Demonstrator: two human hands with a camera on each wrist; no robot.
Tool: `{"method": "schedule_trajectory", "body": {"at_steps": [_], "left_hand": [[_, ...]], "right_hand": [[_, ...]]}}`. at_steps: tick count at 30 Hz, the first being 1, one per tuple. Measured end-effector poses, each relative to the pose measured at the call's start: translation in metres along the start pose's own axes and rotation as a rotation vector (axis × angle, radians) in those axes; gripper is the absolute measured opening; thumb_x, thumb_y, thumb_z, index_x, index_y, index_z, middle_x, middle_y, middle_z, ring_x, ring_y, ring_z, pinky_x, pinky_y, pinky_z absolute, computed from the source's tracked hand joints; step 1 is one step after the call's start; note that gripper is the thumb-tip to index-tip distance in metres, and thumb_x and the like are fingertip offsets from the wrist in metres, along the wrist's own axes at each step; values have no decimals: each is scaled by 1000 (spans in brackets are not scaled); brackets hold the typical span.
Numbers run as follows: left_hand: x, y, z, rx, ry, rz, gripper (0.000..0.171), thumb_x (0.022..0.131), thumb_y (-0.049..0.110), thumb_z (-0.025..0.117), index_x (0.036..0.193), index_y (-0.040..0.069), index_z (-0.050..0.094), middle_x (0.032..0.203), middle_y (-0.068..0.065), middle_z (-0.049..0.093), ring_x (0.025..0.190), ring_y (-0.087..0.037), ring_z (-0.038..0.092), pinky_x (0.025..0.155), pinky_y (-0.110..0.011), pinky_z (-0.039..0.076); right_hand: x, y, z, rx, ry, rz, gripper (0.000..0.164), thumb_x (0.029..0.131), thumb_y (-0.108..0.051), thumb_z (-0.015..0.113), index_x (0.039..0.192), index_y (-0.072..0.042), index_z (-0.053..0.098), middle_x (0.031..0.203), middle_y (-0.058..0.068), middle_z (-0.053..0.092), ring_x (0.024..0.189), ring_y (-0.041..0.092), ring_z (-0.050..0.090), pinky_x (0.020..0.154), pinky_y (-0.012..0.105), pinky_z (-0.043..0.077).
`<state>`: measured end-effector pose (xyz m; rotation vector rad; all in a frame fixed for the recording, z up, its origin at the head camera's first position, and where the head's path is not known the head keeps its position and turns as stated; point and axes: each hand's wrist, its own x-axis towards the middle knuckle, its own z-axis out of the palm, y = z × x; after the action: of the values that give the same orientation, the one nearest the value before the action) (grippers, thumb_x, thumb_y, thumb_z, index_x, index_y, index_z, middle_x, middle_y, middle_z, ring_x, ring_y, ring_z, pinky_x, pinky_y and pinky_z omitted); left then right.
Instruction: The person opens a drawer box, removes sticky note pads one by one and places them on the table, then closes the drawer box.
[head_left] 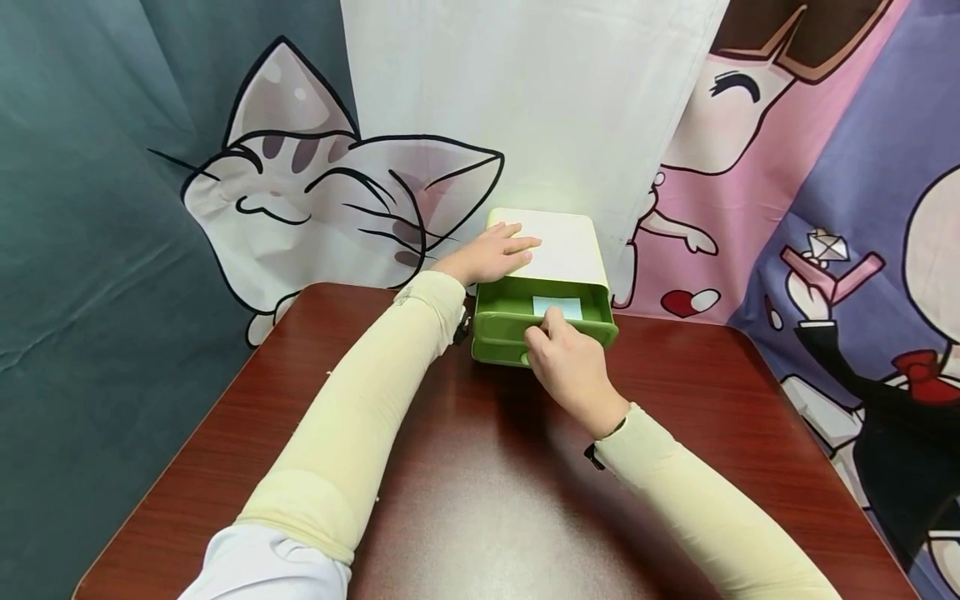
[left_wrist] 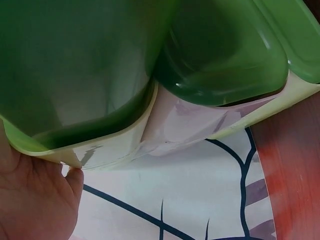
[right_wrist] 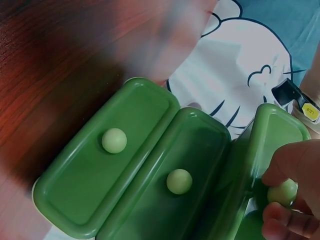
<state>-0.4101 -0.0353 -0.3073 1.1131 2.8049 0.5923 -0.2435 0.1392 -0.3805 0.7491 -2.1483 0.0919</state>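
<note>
A small drawer cabinet (head_left: 566, 246) with a white top and green drawers stands at the back of the table. Its top drawer (head_left: 502, 300) is pulled out, and a light blue piece of paper (head_left: 557, 307) lies inside. My left hand (head_left: 491, 254) rests on the cabinet's top left side with its fingers spread. My right hand (head_left: 570, 367) pinches the round knob (right_wrist: 283, 193) of the top drawer, fingers curled about it. The middle drawer (right_wrist: 150, 210) and the bottom drawer (right_wrist: 85, 185) sit closed below, each with its own round knob.
The dark red wooden table (head_left: 465, 500) stretches from the cabinet toward me. Behind it hangs a printed cloth with a cartoon cat (head_left: 285, 183) on the left and cartoon figures on the right. Tiny white specks lie on the table's left part.
</note>
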Motion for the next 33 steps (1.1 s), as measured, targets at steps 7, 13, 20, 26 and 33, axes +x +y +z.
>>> {"method": "schedule_trajectory", "body": {"at_steps": [7, 13, 20, 26, 33], "left_hand": [[0, 0, 0, 9, 5, -4, 53, 109, 49, 31, 157, 31, 38, 168, -11, 14, 155, -36, 1, 123, -51, 4], [-2, 2, 0, 0, 4, 2, 52, 109, 48, 31, 157, 30, 39, 168, -12, 14, 155, -37, 1, 123, -50, 4], [-3, 3, -2, -13, 3, -7, 52, 109, 48, 32, 157, 29, 39, 168, -11, 14, 155, -35, 0, 123, -50, 3], [-3, 5, -2, -13, 0, -10, 52, 109, 47, 32, 157, 29, 38, 168, -12, 13, 155, -35, 0, 123, -51, 3], [-4, 6, -2, -26, 2, -11, 52, 109, 47, 32, 157, 28, 39, 168, -12, 13, 155, -36, 1, 123, -51, 4]], "right_hand": [[-2, -4, -2, 2, 20, -4, 17, 79, 0, 65, 72, -8, 53, 79, 8, 44, 53, 21, 47, 36, 34, 37], [-5, -7, -5, 5, 17, 1, 17, 82, 0, 63, 71, -8, 52, 78, 8, 44, 52, 20, 45, 36, 33, 36], [-7, -10, -9, 16, 31, -12, 17, 80, 1, 64, 72, -8, 52, 77, 7, 44, 53, 20, 47, 37, 32, 36], [-9, -13, -12, 2, 23, -22, 18, 79, 2, 64, 71, -8, 51, 77, 8, 45, 54, 21, 48, 38, 31, 36], [-2, -17, -25, -44, 14, -37, 13, 84, -9, 63, 77, -8, 52, 76, 7, 46, 48, 18, 49, 35, 29, 31]]}}
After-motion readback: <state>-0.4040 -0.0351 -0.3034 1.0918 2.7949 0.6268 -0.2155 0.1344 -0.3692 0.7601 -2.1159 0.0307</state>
